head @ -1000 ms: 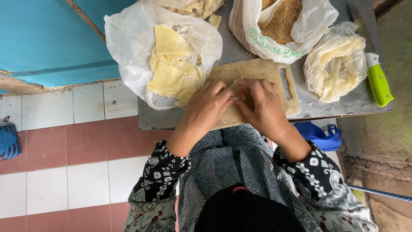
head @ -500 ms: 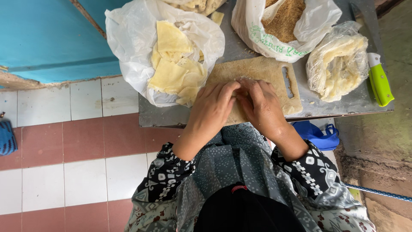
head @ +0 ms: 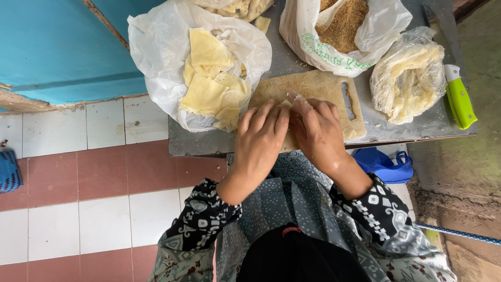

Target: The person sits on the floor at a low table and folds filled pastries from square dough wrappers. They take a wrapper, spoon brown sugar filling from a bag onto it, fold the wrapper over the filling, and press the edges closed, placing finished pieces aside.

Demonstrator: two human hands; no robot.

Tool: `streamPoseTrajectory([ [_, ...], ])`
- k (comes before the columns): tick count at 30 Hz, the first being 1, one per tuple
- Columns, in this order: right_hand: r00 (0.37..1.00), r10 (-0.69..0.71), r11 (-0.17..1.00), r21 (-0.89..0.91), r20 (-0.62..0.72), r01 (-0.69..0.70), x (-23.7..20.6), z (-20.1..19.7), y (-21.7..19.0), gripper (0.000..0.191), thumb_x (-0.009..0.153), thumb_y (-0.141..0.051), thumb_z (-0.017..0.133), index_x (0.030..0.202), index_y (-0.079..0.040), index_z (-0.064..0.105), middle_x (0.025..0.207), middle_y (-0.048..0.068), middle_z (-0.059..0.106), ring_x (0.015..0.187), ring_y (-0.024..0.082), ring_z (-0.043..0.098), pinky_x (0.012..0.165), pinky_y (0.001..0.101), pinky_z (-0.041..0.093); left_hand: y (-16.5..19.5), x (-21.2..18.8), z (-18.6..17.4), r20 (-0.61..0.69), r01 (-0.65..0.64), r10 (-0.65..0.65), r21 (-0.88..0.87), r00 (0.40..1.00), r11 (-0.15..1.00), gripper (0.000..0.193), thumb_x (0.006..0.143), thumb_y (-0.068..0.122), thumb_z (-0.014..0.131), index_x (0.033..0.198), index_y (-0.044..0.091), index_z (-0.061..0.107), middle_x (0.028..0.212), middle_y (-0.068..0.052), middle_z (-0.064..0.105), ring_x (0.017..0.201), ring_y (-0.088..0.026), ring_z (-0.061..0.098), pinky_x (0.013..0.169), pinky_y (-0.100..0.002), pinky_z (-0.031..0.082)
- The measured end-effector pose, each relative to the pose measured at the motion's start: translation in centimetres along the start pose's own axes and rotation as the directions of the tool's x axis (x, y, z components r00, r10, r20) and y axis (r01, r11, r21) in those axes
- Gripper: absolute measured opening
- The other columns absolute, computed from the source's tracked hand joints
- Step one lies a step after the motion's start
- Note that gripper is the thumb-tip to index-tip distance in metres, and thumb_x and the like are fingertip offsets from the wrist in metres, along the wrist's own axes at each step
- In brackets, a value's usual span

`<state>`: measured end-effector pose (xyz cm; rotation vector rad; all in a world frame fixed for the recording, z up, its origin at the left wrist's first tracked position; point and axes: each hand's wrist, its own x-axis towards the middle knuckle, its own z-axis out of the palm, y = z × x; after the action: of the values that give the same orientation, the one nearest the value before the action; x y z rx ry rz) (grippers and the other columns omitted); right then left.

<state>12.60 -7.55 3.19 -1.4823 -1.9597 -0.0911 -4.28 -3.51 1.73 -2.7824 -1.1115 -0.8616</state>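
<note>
My left hand [head: 261, 138] and my right hand [head: 317, 130] lie side by side, fingers pressed down on a pale piece of dough wrapper [head: 286, 103] on a wooden cutting board [head: 318, 86]. The hands cover most of the piece; only a small edge shows between the fingertips. Just left of the board, a white plastic bag [head: 156, 62] holds several yellow pastry sheets [head: 206, 89].
A bag of brown crumbs [head: 344, 23] stands behind the board. A clear bag of pale dough [head: 409, 78] lies at the right, beside a green-handled knife [head: 459, 96]. All rest on a grey metal table [head: 209, 142]. Below are a blue bag [head: 383, 164] and tiled floor [head: 78, 198].
Both hands stay on the board over the piece; the fingers have shifted slightly. The view has drifted a little.
</note>
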Motion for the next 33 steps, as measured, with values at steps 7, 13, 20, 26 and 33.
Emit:
streamPoseTrajectory([
  [7, 0.992, -0.037, 0.964, -0.256, 0.123, 0.068, 0.1, 0.2, -0.6, 0.067, 0.087, -0.006, 0.069, 0.149, 0.004, 0.045, 0.148, 0.017, 0.060, 0.138, 0.033, 0.055, 0.116, 0.0533, 0.036, 0.0, 0.0, 1.5, 0.079, 0.106, -0.109, 0.035, 0.991, 0.994, 0.053, 0.105, 0.030, 0.053, 0.151, 0.003, 0.053, 0.165, -0.012, 0.037, 0.158, -0.030, 0.022, 0.128, -0.055, 0.010],
  [13, 0.995, 0.021, 0.986, -0.169, 0.098, -0.004, 1.1, 0.2, -0.1, 0.072, 0.092, -0.011, 0.068, 0.154, 0.007, 0.035, 0.150, 0.021, 0.057, 0.142, 0.038, 0.048, 0.117, 0.0572, 0.032, -1.1, 1.3, 0.8, 0.181, 0.100, -0.103, 0.024, 0.978, 0.995, 0.053, 0.103, 0.028, 0.050, 0.151, 0.004, 0.052, 0.171, -0.007, 0.024, 0.160, -0.029, 0.016, 0.128, -0.057, 0.008],
  [20, 0.986, 0.060, 0.984, -0.173, 0.157, -0.033, 1.7, 0.0, -0.1, 0.074, 0.094, -0.001, 0.065, 0.160, 0.001, 0.032, 0.135, 0.009, 0.068, 0.139, 0.031, 0.054, 0.123, 0.0560, 0.031, -2.5, 1.3, -1.1, 0.220, 0.294, -0.272, -0.074, 0.937, 0.953, 0.066, 0.108, 0.026, 0.043, 0.167, 0.006, 0.020, 0.174, -0.011, 0.001, 0.159, -0.034, -0.005, 0.129, -0.060, -0.001],
  [26, 0.989, -0.030, 0.962, -0.264, 0.147, 0.068, 3.1, -0.5, -0.3, 0.077, 0.092, -0.012, 0.069, 0.158, 0.000, 0.032, 0.138, 0.010, 0.065, 0.134, 0.029, 0.057, 0.118, 0.0557, 0.033, -3.4, -1.0, -4.1, 0.107, 0.455, -0.442, -0.176, 0.891, 0.873, 0.066, 0.109, 0.026, 0.045, 0.167, 0.010, 0.018, 0.175, -0.013, 0.007, 0.162, -0.042, 0.000, 0.128, -0.062, 0.004],
  [33, 0.967, -0.244, 0.949, -0.225, -0.070, 0.223, 9.3, -3.4, -1.6, 0.067, 0.101, 0.000, 0.068, 0.158, -0.001, 0.033, 0.137, 0.020, 0.068, 0.104, 0.030, 0.065, 0.093, 0.0431, 0.051, -5.2, -2.9, -6.5, -0.063, 0.485, -0.507, -0.212, 0.859, 0.848, 0.065, 0.112, 0.030, 0.044, 0.166, 0.006, 0.019, 0.174, -0.017, 0.015, 0.162, -0.043, 0.006, 0.129, -0.063, 0.009],
])
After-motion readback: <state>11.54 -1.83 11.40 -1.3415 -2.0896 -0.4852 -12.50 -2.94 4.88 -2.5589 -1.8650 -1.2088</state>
